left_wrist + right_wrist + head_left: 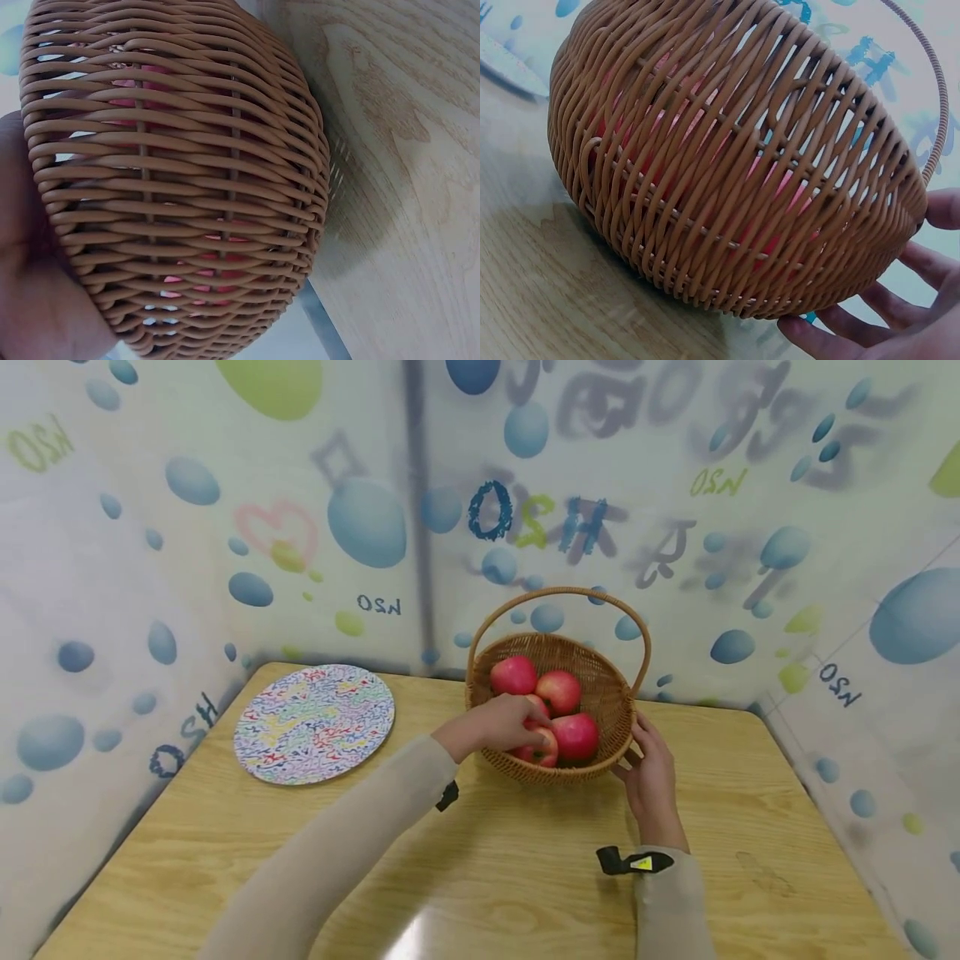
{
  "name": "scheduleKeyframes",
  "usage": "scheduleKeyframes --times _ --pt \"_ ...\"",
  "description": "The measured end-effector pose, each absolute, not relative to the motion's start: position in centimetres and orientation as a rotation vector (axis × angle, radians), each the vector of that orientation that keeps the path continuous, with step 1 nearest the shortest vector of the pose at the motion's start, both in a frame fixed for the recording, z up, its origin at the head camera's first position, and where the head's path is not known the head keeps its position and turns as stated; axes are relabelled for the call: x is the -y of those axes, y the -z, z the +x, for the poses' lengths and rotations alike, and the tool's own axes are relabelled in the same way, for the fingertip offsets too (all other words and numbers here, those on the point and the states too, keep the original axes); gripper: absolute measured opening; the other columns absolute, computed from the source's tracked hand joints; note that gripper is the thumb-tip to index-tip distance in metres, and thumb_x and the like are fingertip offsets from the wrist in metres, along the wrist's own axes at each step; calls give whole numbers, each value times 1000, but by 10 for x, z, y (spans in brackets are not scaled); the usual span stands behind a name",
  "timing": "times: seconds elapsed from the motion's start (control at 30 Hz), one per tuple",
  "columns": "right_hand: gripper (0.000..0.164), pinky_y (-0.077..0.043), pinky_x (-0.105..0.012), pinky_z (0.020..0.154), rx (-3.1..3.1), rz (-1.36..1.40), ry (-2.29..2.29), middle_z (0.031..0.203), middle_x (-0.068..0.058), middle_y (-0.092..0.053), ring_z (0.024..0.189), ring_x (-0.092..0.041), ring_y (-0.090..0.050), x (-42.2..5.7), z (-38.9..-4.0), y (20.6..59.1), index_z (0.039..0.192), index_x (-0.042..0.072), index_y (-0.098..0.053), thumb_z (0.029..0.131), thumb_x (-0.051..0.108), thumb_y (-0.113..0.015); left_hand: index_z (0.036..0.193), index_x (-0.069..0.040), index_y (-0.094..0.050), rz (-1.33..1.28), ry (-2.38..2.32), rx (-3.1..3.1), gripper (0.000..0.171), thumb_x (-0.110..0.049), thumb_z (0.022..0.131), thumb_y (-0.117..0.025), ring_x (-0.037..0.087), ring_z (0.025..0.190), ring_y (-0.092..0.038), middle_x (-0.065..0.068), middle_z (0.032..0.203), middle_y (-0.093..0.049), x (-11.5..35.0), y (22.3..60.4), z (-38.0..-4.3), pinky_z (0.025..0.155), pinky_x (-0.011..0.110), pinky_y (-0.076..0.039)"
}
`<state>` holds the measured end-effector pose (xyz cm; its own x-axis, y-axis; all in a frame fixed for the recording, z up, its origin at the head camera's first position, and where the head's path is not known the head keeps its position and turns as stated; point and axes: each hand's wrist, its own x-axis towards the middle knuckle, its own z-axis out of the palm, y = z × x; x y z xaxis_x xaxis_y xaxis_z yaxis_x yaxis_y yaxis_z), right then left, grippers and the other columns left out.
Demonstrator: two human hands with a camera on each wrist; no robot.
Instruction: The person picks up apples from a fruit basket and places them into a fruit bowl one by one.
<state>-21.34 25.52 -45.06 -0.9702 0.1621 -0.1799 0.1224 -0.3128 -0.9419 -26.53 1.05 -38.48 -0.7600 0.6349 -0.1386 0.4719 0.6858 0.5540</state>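
Behind the wooden table [480, 885] we see a wall covering [292, 602] printed with bubbles and mirrored letters; its larger grey characters are too blurred for us to read, and the table's near edge is cut off. Near the table's back edge is a wicker basket [611, 693] with red apples [558, 692] in it. We make out five, one mostly covered by the left hand [491, 727]; whether more lie underneath we cannot tell. That hand reaches over the rim, its fingers curled over the front apple [543, 753], whose far side they hide. The right hand [652, 777] grips the basket's right side, part of its fingers lost behind the wicker. In the left wrist view the basket wall hides the fingertips, and only slivers of red show through the weave. Well apart, to the left, lies a round patterned mat [315, 724]; both sleeves [337, 835] run out of frame.
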Motion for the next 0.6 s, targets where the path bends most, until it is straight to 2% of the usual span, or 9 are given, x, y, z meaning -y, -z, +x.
scheduleKeyframes --times 0.17,0.27,0.6 --pt "51 -32 -56 121 1829 -382 -2492 169 1 -21 149 -32 -30 -256 -215 451 159 28 -32 110 35 -38 134 -18 -67 861 -697 -2566 42 -37 96 -69 10 104 -58 -2 124 -70 -11 385 -268 99 29 -51" --pt "51 -32 -55 121 1827 -401 -2480 169 1 -22 149 -32 -30 -255 -216 452 159 28 -33 109 35 -38 135 -17 -67 870 -689 -2553 43 -35 96 -70 11 99 -56 -1 120 -70 -12 385 -268 93 27 -49" --pt "50 -34 -56 120 1907 -389 -2356 169 0 -22 151 -32 -30 -249 -214 451 160 33 -30 110 33 -35 130 -15 -69 954 -674 -2585 39 -31 95 -71 10 97 -59 -1 120 -72 -11 386 -266 85 23 -47"
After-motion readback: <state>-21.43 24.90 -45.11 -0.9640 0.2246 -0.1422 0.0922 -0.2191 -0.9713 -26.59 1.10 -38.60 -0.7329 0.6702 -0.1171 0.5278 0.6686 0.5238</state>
